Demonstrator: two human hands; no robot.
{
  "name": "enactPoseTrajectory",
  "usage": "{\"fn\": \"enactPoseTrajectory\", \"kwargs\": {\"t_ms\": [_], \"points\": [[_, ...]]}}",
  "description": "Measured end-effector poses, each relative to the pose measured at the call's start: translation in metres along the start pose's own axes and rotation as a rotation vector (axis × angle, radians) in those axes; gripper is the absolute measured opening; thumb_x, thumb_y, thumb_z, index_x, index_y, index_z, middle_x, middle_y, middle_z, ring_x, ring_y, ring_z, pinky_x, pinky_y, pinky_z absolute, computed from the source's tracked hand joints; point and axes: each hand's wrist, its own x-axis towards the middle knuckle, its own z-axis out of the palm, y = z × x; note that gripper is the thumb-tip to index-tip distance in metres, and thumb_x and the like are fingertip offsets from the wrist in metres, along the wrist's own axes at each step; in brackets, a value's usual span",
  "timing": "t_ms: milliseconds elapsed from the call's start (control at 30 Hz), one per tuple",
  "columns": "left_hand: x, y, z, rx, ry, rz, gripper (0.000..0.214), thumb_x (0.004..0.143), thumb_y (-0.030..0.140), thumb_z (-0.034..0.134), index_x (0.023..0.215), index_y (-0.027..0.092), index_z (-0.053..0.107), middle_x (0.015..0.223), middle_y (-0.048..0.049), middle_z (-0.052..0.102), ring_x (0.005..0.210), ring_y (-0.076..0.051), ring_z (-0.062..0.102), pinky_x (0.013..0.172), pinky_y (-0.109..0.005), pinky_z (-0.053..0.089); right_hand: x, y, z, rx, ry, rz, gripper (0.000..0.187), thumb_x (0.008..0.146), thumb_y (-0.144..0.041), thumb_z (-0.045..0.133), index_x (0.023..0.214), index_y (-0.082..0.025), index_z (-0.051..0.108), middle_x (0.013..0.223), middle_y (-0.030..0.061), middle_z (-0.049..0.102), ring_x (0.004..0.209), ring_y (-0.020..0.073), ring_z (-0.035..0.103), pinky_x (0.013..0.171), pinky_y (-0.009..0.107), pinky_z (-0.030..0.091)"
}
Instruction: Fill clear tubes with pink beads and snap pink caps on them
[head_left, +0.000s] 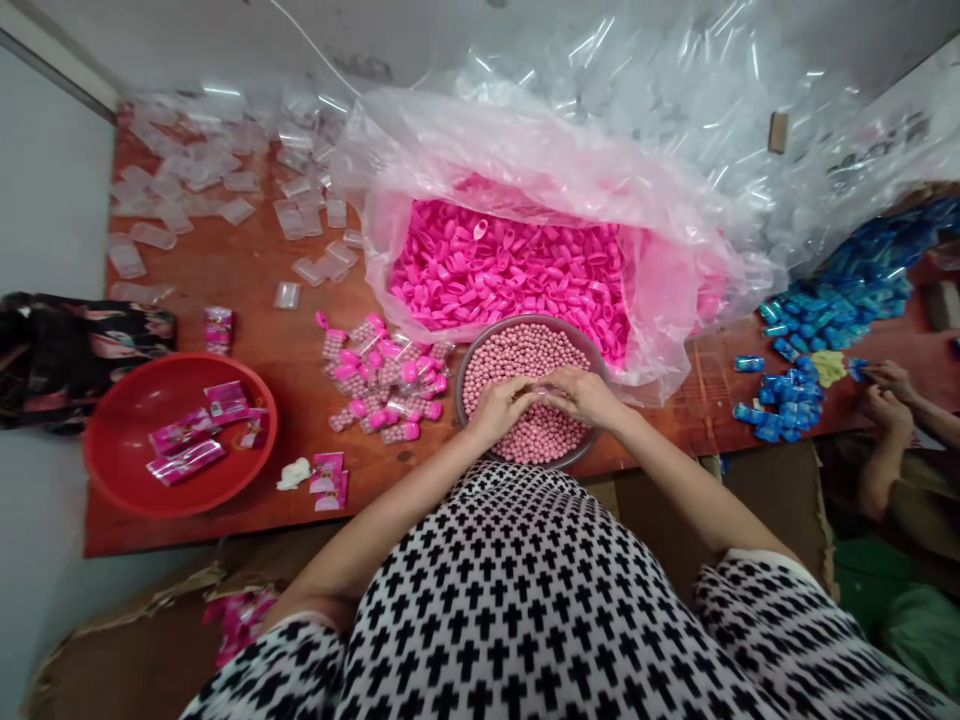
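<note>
Both my hands meet over a grey bowl (459, 385) full of small round pink candies (517, 350). My left hand (501, 408) has its fingers closed around one side of a small clear plastic container (541, 393). At the other side, my right hand (589, 395) grips the same container, its fingers curled in. The fingers cover most of it, so its contents are hard to make out. Left of the bowl lies a heap of clear containers filled with pink candies (386, 380), closed with pink caps. Behind the bowl, a plastic bag (652, 310) holds loose pink caps (510, 270).
A red basin (109, 455) with pink packets (184, 430) stands at the left. Empty clear containers (300, 210) lie scattered at the back left. On the right are blue containers (787, 400) and a co-worker's hands (889, 395). Pink sachets (328, 480) lie near the front edge.
</note>
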Motion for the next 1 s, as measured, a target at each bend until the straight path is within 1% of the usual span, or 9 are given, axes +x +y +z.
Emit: {"fn": "enactPoseTrajectory", "kwargs": {"t_ms": [100,200,367,500,600,700,833,900,1000], "points": [[0.003,-0.010,-0.008,-0.015,0.100,-0.064,0.028,0.079,0.029,0.064,0.105,0.019,0.065,0.100,-0.0050,0.071,0.090,-0.018,0.067,0.083,-0.031,0.052,0.018,0.016,-0.002,-0.332,-0.097,0.046,0.024,0.092,-0.024,0.044,0.098,-0.014,0.065,0.094,0.0132,0.064,0.093,0.0236,0.055,0.078,0.035,0.045],[0.001,-0.022,-0.019,0.024,0.188,-0.114,0.023,0.080,0.030,0.062,0.100,0.019,0.067,0.098,-0.0049,0.072,0.089,-0.018,0.067,0.083,-0.031,0.052,0.038,0.028,0.016,-0.432,-0.140,0.105,0.025,0.091,-0.015,0.041,0.090,-0.011,0.065,0.092,0.0162,0.064,0.094,0.0259,0.053,0.079,0.037,0.045],[-0.008,-0.034,-0.031,0.114,0.265,-0.157,0.022,0.083,0.029,0.058,0.099,0.017,0.067,0.101,-0.0070,0.071,0.092,-0.019,0.066,0.086,-0.033,0.051,0.054,0.031,0.059,-0.044,-0.109,0.128,0.020,0.082,-0.007,0.046,0.089,-0.013,0.064,0.093,0.0113,0.065,0.091,0.0204,0.056,0.083,0.032,0.044],[-0.007,-0.038,-0.022,0.073,0.243,-0.136,0.030,0.081,0.026,0.061,0.109,0.017,0.064,0.107,-0.0079,0.069,0.093,-0.018,0.066,0.087,-0.034,0.051,0.043,0.031,0.069,0.313,0.045,0.246,0.019,0.079,-0.018,0.053,0.097,-0.015,0.059,0.090,0.0043,0.064,0.083,0.0166,0.058,0.079,0.030,0.047],[0.000,-0.035,-0.010,0.022,0.164,-0.123,0.035,0.078,0.024,0.064,0.113,0.018,0.063,0.111,-0.0076,0.069,0.098,-0.020,0.065,0.089,-0.035,0.051,0.032,0.025,0.066,0.803,0.152,0.293,0.027,0.072,-0.033,0.064,0.094,-0.019,0.056,0.086,-0.0001,0.062,0.081,0.0161,0.059,0.077,0.031,0.050],[0.007,-0.027,-0.002,0.001,0.128,-0.127,0.027,0.080,0.024,0.062,0.106,0.018,0.067,0.104,-0.0056,0.071,0.095,-0.020,0.065,0.089,-0.035,0.050,0.025,0.013,0.057,1.017,0.167,0.300,0.033,0.066,-0.042,0.069,0.087,-0.021,0.055,0.085,-0.0007,0.061,0.081,0.0161,0.060,0.079,0.033,0.051],[0.009,-0.018,-0.002,-0.044,0.119,-0.117,0.026,0.080,0.023,0.060,0.104,0.017,0.068,0.102,-0.0049,0.072,0.094,-0.019,0.065,0.089,-0.033,0.049,0.019,0.003,0.035,0.840,0.188,0.245,0.043,0.068,-0.044,0.071,0.102,-0.021,0.056,0.097,0.0027,0.062,0.084,0.0163,0.060,0.079,0.033,0.051],[0.008,-0.018,-0.005,-0.071,0.097,-0.096,0.027,0.080,0.023,0.061,0.105,0.017,0.068,0.106,-0.0055,0.071,0.097,-0.019,0.065,0.091,-0.033,0.048,0.017,0.002,0.021,0.673,0.193,0.130,0.046,0.074,-0.041,0.068,0.113,-0.020,0.055,0.109,0.0061,0.062,0.093,0.0176,0.060,0.084,0.034,0.049],[0.008,-0.020,-0.009,-0.119,0.063,-0.057,0.028,0.079,0.024,0.062,0.105,0.016,0.069,0.108,-0.0063,0.070,0.099,-0.019,0.064,0.093,-0.032,0.047,0.017,0.003,0.005,0.470,0.148,-0.055,0.035,0.083,-0.036,0.060,0.113,-0.019,0.058,0.109,0.0081,0.064,0.097,0.0179,0.061,0.087,0.033,0.048]]}}
